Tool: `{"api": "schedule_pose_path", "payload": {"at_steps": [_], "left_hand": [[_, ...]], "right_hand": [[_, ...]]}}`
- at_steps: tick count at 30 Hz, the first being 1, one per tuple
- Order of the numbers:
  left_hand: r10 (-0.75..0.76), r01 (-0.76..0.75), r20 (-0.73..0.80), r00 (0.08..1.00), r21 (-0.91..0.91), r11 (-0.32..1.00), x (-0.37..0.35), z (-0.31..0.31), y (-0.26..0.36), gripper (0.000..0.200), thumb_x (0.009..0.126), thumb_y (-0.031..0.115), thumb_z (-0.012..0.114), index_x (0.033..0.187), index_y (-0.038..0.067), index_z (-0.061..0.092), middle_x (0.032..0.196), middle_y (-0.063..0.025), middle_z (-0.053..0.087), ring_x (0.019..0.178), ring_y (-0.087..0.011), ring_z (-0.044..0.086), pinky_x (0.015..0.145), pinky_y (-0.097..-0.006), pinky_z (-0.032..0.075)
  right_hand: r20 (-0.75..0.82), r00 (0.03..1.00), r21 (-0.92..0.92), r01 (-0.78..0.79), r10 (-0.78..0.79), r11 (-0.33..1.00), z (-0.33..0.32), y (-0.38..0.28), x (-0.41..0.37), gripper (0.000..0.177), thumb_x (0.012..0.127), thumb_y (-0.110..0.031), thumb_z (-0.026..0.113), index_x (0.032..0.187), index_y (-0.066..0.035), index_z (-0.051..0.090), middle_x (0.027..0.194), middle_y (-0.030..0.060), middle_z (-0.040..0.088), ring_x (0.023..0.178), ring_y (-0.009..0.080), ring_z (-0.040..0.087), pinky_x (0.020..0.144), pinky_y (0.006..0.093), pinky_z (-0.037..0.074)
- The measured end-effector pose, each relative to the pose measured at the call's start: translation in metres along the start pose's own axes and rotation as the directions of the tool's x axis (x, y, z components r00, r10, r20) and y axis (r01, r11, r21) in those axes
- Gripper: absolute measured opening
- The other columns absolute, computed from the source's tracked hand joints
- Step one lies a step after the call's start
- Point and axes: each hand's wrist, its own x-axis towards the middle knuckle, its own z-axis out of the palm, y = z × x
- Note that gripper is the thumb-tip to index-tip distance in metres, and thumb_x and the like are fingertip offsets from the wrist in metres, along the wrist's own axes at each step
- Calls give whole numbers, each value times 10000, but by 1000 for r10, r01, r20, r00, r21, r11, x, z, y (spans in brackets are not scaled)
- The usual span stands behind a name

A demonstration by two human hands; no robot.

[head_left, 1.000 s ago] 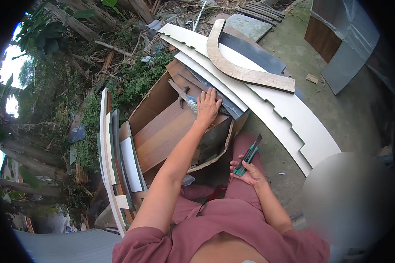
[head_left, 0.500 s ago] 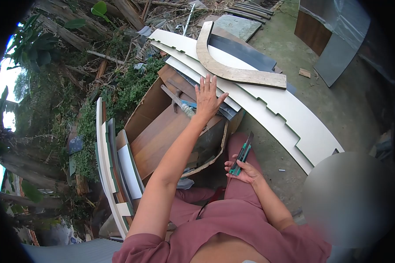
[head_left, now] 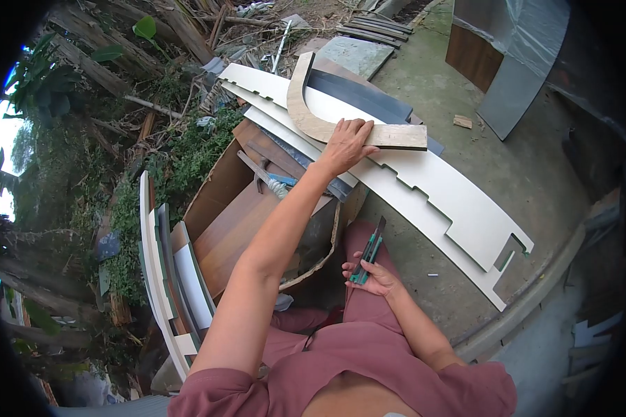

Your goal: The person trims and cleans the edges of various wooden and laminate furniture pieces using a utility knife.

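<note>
My left hand [head_left: 348, 144] is on the inner side of a curved, J-shaped wooden piece [head_left: 403, 135], its fingers bent over the edge and the thumb along the near side. That piece lies on long white notched panels [head_left: 459, 201], stacked across a cardboard box [head_left: 212, 177]. In my right hand [head_left: 377, 278], resting over my thigh, is a green and black utility knife [head_left: 367, 256] with its blade end pointing up and away. Inside the box lie a hammer [head_left: 257, 169] and wood-grain boards [head_left: 233, 219].
More narrow panels [head_left: 163, 278] lean upright at the left of the box. Plants and dry trunks [head_left: 94, 62] border the left. Plastic-wrapped boards [head_left: 515, 62] stand at the upper right, near a small wood scrap [head_left: 462, 121] on the concrete floor. Dark slats [head_left: 375, 29] lie farther back.
My left hand has gone from hovering with spread fingers to gripping the curved wooden piece. The view has shifted a little to the right. My right hand still holds the knife.
</note>
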Motion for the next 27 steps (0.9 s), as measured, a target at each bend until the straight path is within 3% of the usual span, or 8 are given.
{"api": "schedule_pose_path", "payload": {"at_steps": [3, 5, 6, 8, 12, 18, 23, 27], "left_hand": [[-9, -50, -349, 937, -158, 986, -16, -57, 14, 592, 857, 340, 585, 1306, 0, 404, 1125, -193, 481, 1053, -350, 466, 951, -428, 374], [-113, -94, -619, 777, -292, 952, -32, -105, 16, 553, 948, 388, 431, 1290, -46, 403, 1071, -216, 491, 1019, -349, 484, 888, -386, 400], [-254, 14, -665, 703, -344, 939, -51, -117, -6, 606, 974, 496, 279, 1116, -53, 495, 1010, -153, 568, 937, -241, 557, 833, -358, 434], [-582, -14, -659, 476, -668, 744, -69, -181, 13, 694, 934, 605, 236, 1029, -25, 512, 830, -123, 590, 701, -208, 585, 708, -318, 489], [-840, -56, -530, 120, -848, 527, -158, -267, 14, 648, 960, 550, 203, 1125, -9, 487, 911, -148, 569, 777, -253, 571, 693, -385, 502], [-871, 1, -490, -29, -872, 490, -299, -315, 38, 625, 978, 502, 188, 1232, -5, 451, 957, -160, 552, 793, -259, 542, 708, -408, 494], [-866, 99, -471, -165, -882, 461, -354, -321, 75, 618, 973, 515, 216, 1207, -2, 461, 969, -160, 563, 767, -247, 567, 682, -373, 501], [-897, 132, -440, 32, -888, 441, -383, -310, 87, 701, 891, 634, 343, 1184, 10, 470, 953, -131, 566, 758, -214, 574, 667, -341, 502]], "right_hand": [[0, 1000, 8, 2, -2, 1000, 0, 3, 0, 280, 902, -173, 587, 1170, -176, 507, 1170, 148, 568, 1089, 293, 560, 894, 493, 468], [16, 1000, 11, 10, -10, 1000, 0, 3, 0, 288, 899, -171, 590, 1174, -175, 504, 1165, 153, 570, 1089, 295, 560, 898, 499, 465], [16, 1000, 13, -4, 4, 1000, 1, 3, 0, 288, 899, -171, 590, 1174, -175, 504, 1165, 153, 570, 1089, 295, 560, 898, 499, 465], [-7, 1000, -18, 14, -14, 1000, 3, 4, 0, 312, 892, -172, 601, 1186, -175, 494, 1157, 157, 571, 1088, 296, 560, 899, 505, 463], [-57, 997, -81, 40, -45, 996, 4, 9, -1, 338, 879, -178, 619, 1190, -178, 485, 1141, 148, 576, 1063, 285, 570, 891, 505, 469], [-188, 979, -219, 39, -81, 975, 16, 19, 0, 355, 884, -189, 615, 1204, -169, 463, 1035, 110, 600, 971, 243, 603, 834, 441, 515], [-232, 967, -628, -65, -106, 776, 50, 42, 7, 334, 905, -211, 572, 1201, -111, 452, 812, 57, 563, 750, 173, 591, 702, 339, 523], [-209, 968, -912, -142, -140, 384, 102, 65, 18, 487, 917, -212, 533, 1347, -84, 346, 744, 39, 534, 628, 133, 556, 589, 281, 481]]}}
